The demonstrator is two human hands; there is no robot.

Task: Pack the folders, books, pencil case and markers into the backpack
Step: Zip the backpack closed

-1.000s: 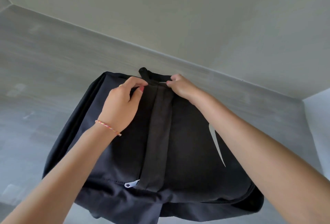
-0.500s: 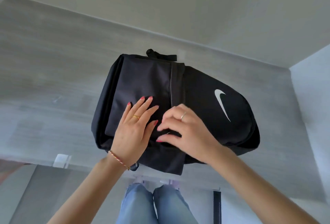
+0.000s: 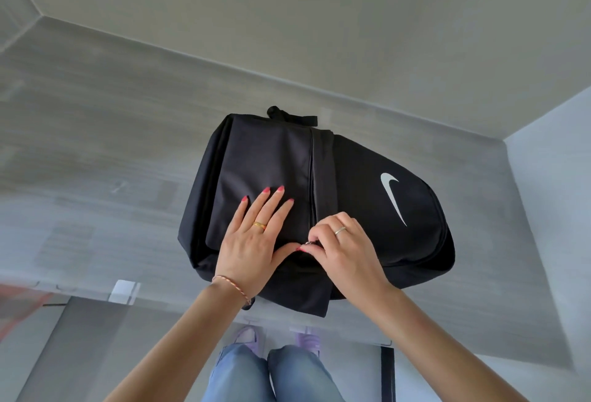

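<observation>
Two hands on the bag, both bare to the elbow. Right hand (image 3: 343, 246): fingers curled, thumb and forefinger pinched shut on a small metal zipper pull (image 3: 309, 243) at the near end of the vertical flap; silver ring (image 3: 340, 230) on one finger. Left hand (image 3: 257, 236): flat and open, palm down, fingers spread on the front pocket panel (image 3: 265, 177), thumb tip touching the right hand's fingertips at the pull; gold ring (image 3: 259, 226) on one finger, red-and-white cord bracelet (image 3: 232, 286) at the wrist, nails painted red. Black backpack (image 3: 367, 235) lies on its back on the grey table (image 3: 96, 152), top handle (image 3: 292, 116) pointing away from the person, white swoosh logo (image 3: 391, 195) on the right half of its front. Main compartment appears closed; contents not visible. A dark fabric strip (image 3: 324, 177) runs from the handle end down toward the pinch point. Near edge of the bag overhangs the table edge slightly. Below the edge: blue jeans (image 3: 271, 376) and lilac shoes (image 3: 307, 339) on the floor. Small white tag (image 3: 123, 291) near the table's front edge, left of the left wrist. Pale walls (image 3: 319, 17) behind the table.
</observation>
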